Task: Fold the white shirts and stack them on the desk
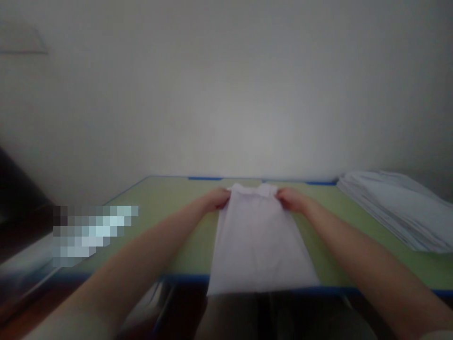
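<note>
A white sheet-like piece, perhaps cloth (262, 241), lies on the table in front of me, its near edge reaching the table's front edge. It looks flat and wider toward me, with its far end narrower and a little bunched or folded over. My left hand (218, 199) is closed on its far left corner. At the far right corner my right hand (289, 199) grips it in the same way. Both arms are stretched forward. The fingertips are partly hidden and the picture is soft, so the exact kind of piece is unclear.
The green table (184, 250) has a blue edge and stands against a pale wall (226, 94). A flat stack of white pieces (399, 208) lies at the right. A pixelated patch covers something at the left, beside a dark object (17, 189).
</note>
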`<control>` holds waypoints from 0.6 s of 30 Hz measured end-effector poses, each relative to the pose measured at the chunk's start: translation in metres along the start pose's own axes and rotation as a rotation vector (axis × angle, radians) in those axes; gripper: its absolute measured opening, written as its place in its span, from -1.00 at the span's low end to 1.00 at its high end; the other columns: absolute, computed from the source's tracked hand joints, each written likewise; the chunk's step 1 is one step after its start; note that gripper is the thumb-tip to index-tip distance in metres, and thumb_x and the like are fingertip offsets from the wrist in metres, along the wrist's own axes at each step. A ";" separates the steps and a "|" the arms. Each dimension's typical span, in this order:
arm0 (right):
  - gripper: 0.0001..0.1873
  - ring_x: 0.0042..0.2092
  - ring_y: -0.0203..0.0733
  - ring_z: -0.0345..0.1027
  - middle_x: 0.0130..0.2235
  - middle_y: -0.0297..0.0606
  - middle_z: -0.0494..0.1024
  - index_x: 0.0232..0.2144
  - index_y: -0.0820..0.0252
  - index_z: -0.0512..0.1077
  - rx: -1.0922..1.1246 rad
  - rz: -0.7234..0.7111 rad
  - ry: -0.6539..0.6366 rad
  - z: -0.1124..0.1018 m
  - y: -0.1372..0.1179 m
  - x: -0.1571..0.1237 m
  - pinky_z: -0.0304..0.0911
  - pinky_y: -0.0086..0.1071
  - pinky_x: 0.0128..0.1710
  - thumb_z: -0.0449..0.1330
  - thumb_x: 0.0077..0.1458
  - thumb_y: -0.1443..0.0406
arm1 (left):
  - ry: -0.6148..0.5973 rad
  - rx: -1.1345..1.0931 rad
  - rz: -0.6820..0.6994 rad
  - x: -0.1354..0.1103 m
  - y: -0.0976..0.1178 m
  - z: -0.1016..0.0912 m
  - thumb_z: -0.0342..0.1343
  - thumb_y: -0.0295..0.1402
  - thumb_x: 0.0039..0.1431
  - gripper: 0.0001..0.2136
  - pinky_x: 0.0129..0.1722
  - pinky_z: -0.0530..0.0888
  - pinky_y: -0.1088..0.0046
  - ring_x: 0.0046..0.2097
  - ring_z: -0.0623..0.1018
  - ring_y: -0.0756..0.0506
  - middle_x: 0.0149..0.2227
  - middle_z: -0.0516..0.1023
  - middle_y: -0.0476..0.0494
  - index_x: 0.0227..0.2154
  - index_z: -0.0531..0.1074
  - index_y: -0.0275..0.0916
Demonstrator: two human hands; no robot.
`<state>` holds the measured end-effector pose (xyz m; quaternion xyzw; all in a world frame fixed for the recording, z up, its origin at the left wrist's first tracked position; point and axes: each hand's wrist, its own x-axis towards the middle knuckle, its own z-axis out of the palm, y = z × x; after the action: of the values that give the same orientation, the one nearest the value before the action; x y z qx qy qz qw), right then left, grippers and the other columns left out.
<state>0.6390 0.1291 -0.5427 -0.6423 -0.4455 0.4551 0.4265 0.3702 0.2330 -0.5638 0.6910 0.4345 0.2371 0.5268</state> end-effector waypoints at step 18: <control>-0.82 -0.39 -0.27 0.43 -0.39 -0.15 0.56 -0.47 0.31 0.46 0.013 0.004 0.068 -0.013 0.012 -0.008 0.35 -0.46 -0.35 0.09 -0.07 0.55 | -0.017 -0.002 -0.014 0.003 -0.010 -0.001 0.13 -0.39 -0.07 -0.91 -0.67 0.11 0.59 -0.67 0.21 0.11 -0.67 0.31 0.01 -0.58 0.41 -0.30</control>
<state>0.6521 0.1171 -0.5503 -0.6555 -0.4266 0.4367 0.4444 0.3671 0.2365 -0.5735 0.6895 0.4347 0.2277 0.5327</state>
